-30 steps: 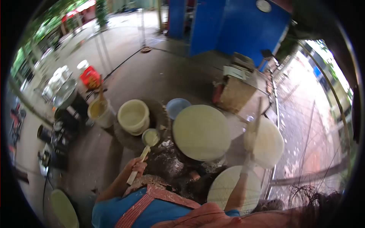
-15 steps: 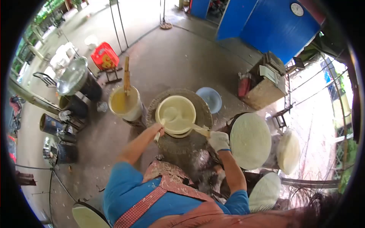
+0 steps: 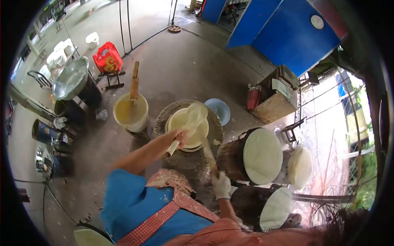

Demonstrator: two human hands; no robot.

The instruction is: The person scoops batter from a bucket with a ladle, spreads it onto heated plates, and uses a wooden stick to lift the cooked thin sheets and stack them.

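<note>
My bare left hand (image 3: 179,137) is closed round the handle of a ladle (image 3: 198,114), whose pale-coated bowl is raised above the far right side of a cream bucket (image 3: 177,118). Pale batter-like liquid shows inside this bucket. A white glove covers my right hand (image 3: 222,186), which grips a flat wooden paddle (image 3: 210,158). The paddle slants up from the glove, its tip near the bucket's right rim. Under the bucket is a round, rough-edged stand (image 3: 157,121).
Left of the bucket stands a larger pail (image 3: 143,123) with a wooden stick (image 3: 134,84) upright in it. A blue basin (image 3: 219,111) sits beyond the stand. At right are a pale-topped drum (image 3: 262,156) and another drum (image 3: 276,209). A wooden box (image 3: 273,105) lies farther back.
My left hand has raised the ladle out of the bucket and swung its bowl away from me. My right hand has drawn back towards my body with the paddle. The view has shifted slightly.
</note>
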